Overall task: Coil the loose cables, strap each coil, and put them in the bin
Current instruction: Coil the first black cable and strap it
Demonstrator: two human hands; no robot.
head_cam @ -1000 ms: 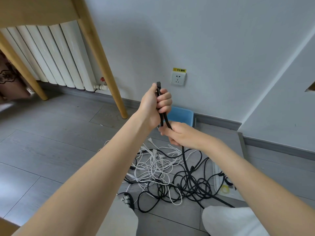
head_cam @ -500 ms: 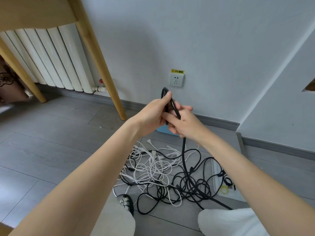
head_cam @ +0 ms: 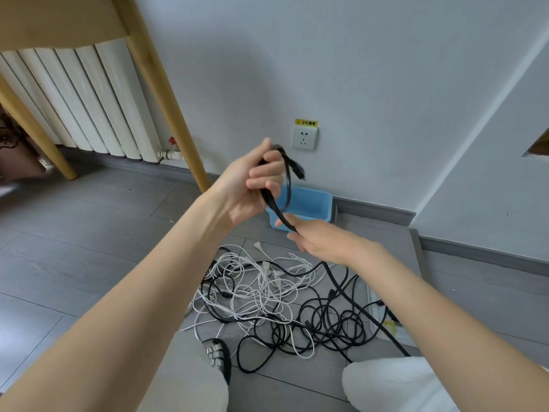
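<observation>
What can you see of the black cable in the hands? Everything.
The black cable is thick, rubbery-looking and matte. The left hand grips a small loop of it, its plug end dangling free. The right hand pinches the cable lower down. From there it slopes down to the tangled pile on the floor.

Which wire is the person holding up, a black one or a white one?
A black one: the thick black cable runs between the left hand and right hand. The white cables lie tangled on the floor.
</observation>
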